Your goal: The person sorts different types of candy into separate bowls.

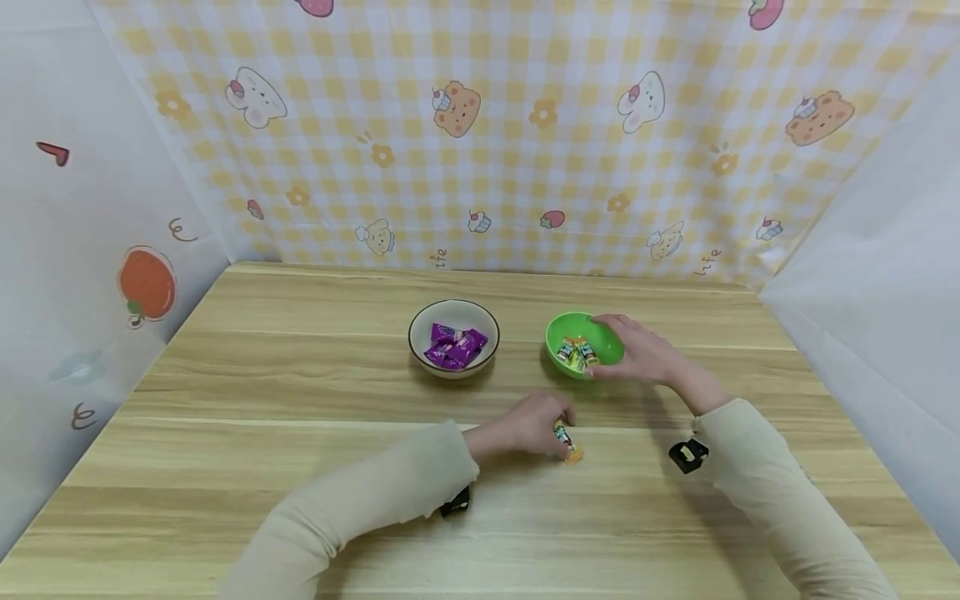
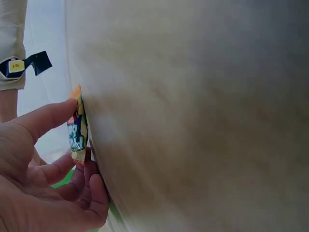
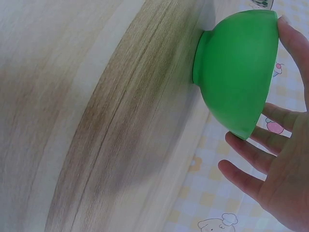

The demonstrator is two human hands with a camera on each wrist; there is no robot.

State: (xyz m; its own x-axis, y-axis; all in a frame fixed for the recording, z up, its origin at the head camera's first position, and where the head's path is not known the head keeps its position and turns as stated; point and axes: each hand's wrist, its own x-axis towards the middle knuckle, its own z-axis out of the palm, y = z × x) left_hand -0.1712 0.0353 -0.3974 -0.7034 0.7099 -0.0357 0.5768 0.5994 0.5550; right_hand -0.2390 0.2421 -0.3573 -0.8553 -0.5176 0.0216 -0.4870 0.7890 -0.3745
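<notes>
My left hand (image 1: pixel 534 425) pinches a small wrapped candy (image 1: pixel 564 435) low over the table, in front of the green bowl. In the left wrist view the candy (image 2: pixel 78 128) has a yellow, green and orange wrapper with white letters, held between thumb and fingers. My right hand (image 1: pixel 637 350) grips the green bowl (image 1: pixel 558 332) at its right side, thumb and fingers apart along the rim. The right wrist view shows the bowl (image 3: pixel 236 72) upright on its foot. Inside it lie several similar wrapped candies (image 1: pixel 577 353).
A cream bowl with a dark rim (image 1: pixel 453 309) stands left of the green one, holding several purple wrapped candies (image 1: pixel 456 346). Both stand on a wood-grain table (image 1: pixel 300 350). A yellow checked cloth (image 1: pixel 510 125) hangs behind its far edge.
</notes>
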